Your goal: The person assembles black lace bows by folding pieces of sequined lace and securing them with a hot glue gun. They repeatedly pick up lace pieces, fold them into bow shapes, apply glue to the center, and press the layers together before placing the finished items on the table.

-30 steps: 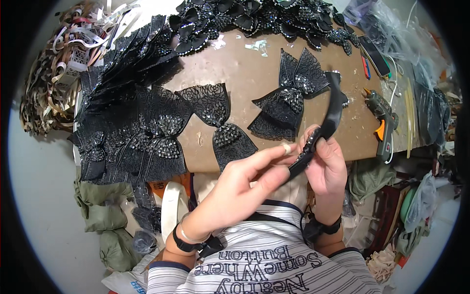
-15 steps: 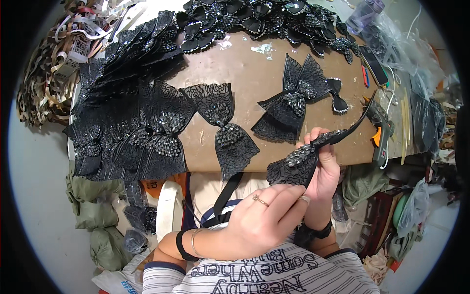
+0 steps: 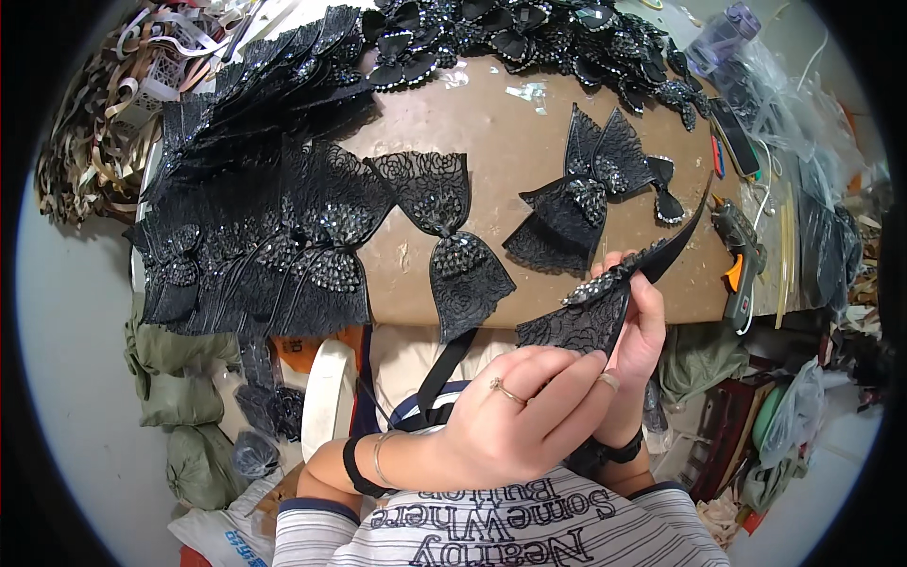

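Note:
A black lace bow [image 3: 576,324] with a rhinestone-covered middle is held up before me, tilted, its far wing rising to the upper right. My right hand [image 3: 644,331] grips it near the middle, thumb on one side and other fingertips behind it. At the near wing's lower edge, my left hand [image 3: 524,416], wearing a ring, pinches the lace; its fingertips are partly hidden. On the table just beyond lie a single lace bow [image 3: 470,274], a pair of overlapping lace bows [image 3: 557,231] and a small rhinestone-edged bow [image 3: 669,194].
Overlapping lace bows [image 3: 321,255] cover the table's left side. Small jewelled bows [image 3: 539,42] are heaped along its far edge. A glue gun [image 3: 739,250] with an orange trigger lies at the right, beside a phone [image 3: 735,140] and a cable. Ribbon scraps [image 3: 90,142] hang at far left.
The held bow has turned, so its jewelled middle shows more edge-on. Both hands stay on it with slight movement. The whole view has shifted a little, moving the table things rightward.

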